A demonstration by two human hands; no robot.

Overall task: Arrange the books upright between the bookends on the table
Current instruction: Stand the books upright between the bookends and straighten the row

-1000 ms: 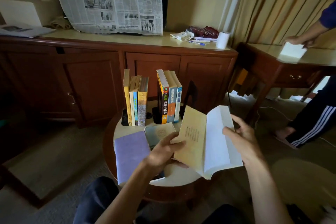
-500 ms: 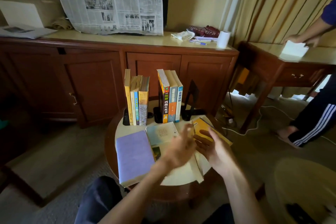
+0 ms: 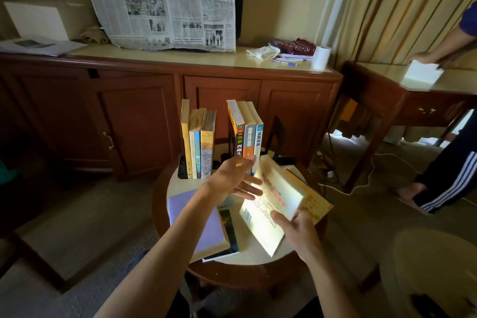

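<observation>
On the round table (image 3: 255,257), three books (image 3: 197,142) stand upright at the back left and three more (image 3: 246,134) to their right. A black bookend (image 3: 276,134) stands apart, right of the second group. My right hand (image 3: 296,231) grips the lower corner of a pale cream book (image 3: 268,204), which is tilted above the table. Spread flat, my left hand (image 3: 232,178) is against that book's left edge, in front of the upright books. A yellow book (image 3: 316,202) lies flat beneath it. A purple book (image 3: 198,219) and a dark-covered book (image 3: 229,232) lie flat on the left.
A wooden sideboard (image 3: 222,100) with a hanging newspaper (image 3: 165,0) stands behind the table. Another person (image 3: 449,173) stands at the right by a side table (image 3: 402,90) with a white box (image 3: 422,75). A white cable (image 3: 371,175) runs over the floor. A round seat (image 3: 433,266) is at the lower right.
The open book I held a second ago has been shut and set down. My right hand now holds the pale cream book tilted up, and my left hand has moved toward the upright books.
</observation>
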